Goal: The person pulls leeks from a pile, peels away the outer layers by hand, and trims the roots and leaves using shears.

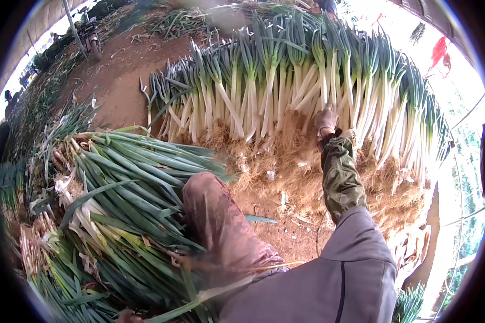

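Note:
My right hand (pixel 326 119), in a pale glove, reaches forward to a long row of large green onions (pixel 277 81). Its fingers are closed around a white stalk, near the root end of the row. Only a sliver of my left hand (pixel 128 316) shows at the bottom edge, with its fingers mostly hidden. Close to it, a long green onion leaf (pixel 183 308) slants up across my lap. Beside my bent knee (pixel 207 202) lies a heap of green onions (pixel 140 167), leaves pointing towards me and the row.
Tangled roots and dry peelings (pixel 275 167) cover the soil below the row. Loose leaves are strewn over bare ground (pixel 124 81) at the upper left, near a pole (pixel 74 29). Part of another person (pixel 327 6) appears behind the row. A red cloth (pixel 440 54) hangs at right.

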The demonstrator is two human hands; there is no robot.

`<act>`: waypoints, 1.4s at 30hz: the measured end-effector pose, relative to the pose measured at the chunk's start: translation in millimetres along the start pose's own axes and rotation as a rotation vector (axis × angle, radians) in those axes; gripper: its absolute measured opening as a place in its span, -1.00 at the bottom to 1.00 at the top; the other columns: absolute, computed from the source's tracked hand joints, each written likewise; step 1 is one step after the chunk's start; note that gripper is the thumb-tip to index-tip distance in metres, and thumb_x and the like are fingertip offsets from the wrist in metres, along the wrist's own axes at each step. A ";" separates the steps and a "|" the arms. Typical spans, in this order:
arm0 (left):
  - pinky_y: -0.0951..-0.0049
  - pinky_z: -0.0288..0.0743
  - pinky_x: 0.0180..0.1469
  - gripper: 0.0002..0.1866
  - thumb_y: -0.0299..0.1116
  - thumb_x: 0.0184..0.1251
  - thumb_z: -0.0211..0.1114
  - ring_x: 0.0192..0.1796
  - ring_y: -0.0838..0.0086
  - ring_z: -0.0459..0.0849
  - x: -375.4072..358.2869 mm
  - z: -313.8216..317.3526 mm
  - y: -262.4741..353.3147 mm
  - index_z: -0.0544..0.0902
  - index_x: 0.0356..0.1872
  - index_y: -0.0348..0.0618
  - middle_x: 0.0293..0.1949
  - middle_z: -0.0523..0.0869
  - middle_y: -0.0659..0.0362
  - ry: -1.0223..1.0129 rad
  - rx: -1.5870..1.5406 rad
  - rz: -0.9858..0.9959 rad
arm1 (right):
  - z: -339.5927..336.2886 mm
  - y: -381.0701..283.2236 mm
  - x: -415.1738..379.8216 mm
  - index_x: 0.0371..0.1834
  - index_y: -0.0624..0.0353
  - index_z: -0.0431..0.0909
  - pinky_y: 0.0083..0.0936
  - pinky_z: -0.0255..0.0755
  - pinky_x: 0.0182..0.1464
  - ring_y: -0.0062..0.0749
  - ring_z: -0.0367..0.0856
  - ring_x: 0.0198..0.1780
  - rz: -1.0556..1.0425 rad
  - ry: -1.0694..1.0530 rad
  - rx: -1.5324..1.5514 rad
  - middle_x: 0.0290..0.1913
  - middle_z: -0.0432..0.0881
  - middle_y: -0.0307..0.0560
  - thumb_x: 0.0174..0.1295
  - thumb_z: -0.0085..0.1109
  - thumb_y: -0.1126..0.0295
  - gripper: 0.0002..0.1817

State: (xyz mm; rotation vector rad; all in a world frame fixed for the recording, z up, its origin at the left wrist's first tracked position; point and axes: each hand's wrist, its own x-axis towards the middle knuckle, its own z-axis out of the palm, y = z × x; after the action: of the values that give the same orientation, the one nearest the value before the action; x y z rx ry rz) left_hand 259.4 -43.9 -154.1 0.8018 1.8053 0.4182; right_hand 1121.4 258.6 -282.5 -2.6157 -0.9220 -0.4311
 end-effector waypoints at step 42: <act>0.09 0.62 -0.02 -0.68 -0.08 0.24 0.40 -0.14 0.03 0.77 188.2 -41.2 14.3 0.72 -0.10 -0.04 -0.16 0.79 0.00 0.423 0.467 0.431 | -131.0 -436.1 -561.2 0.04 0.40 0.52 -0.17 0.62 0.03 0.12 0.76 0.00 -1.173 -0.986 0.483 -0.12 0.73 0.40 0.07 0.49 -0.01 -0.29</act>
State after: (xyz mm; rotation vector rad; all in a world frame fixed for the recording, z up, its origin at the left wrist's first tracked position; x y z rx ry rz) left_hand 186.9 101.1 -259.3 1.5354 2.1567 0.4729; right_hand 399.7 220.3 -290.7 -1.4813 -2.4182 0.8410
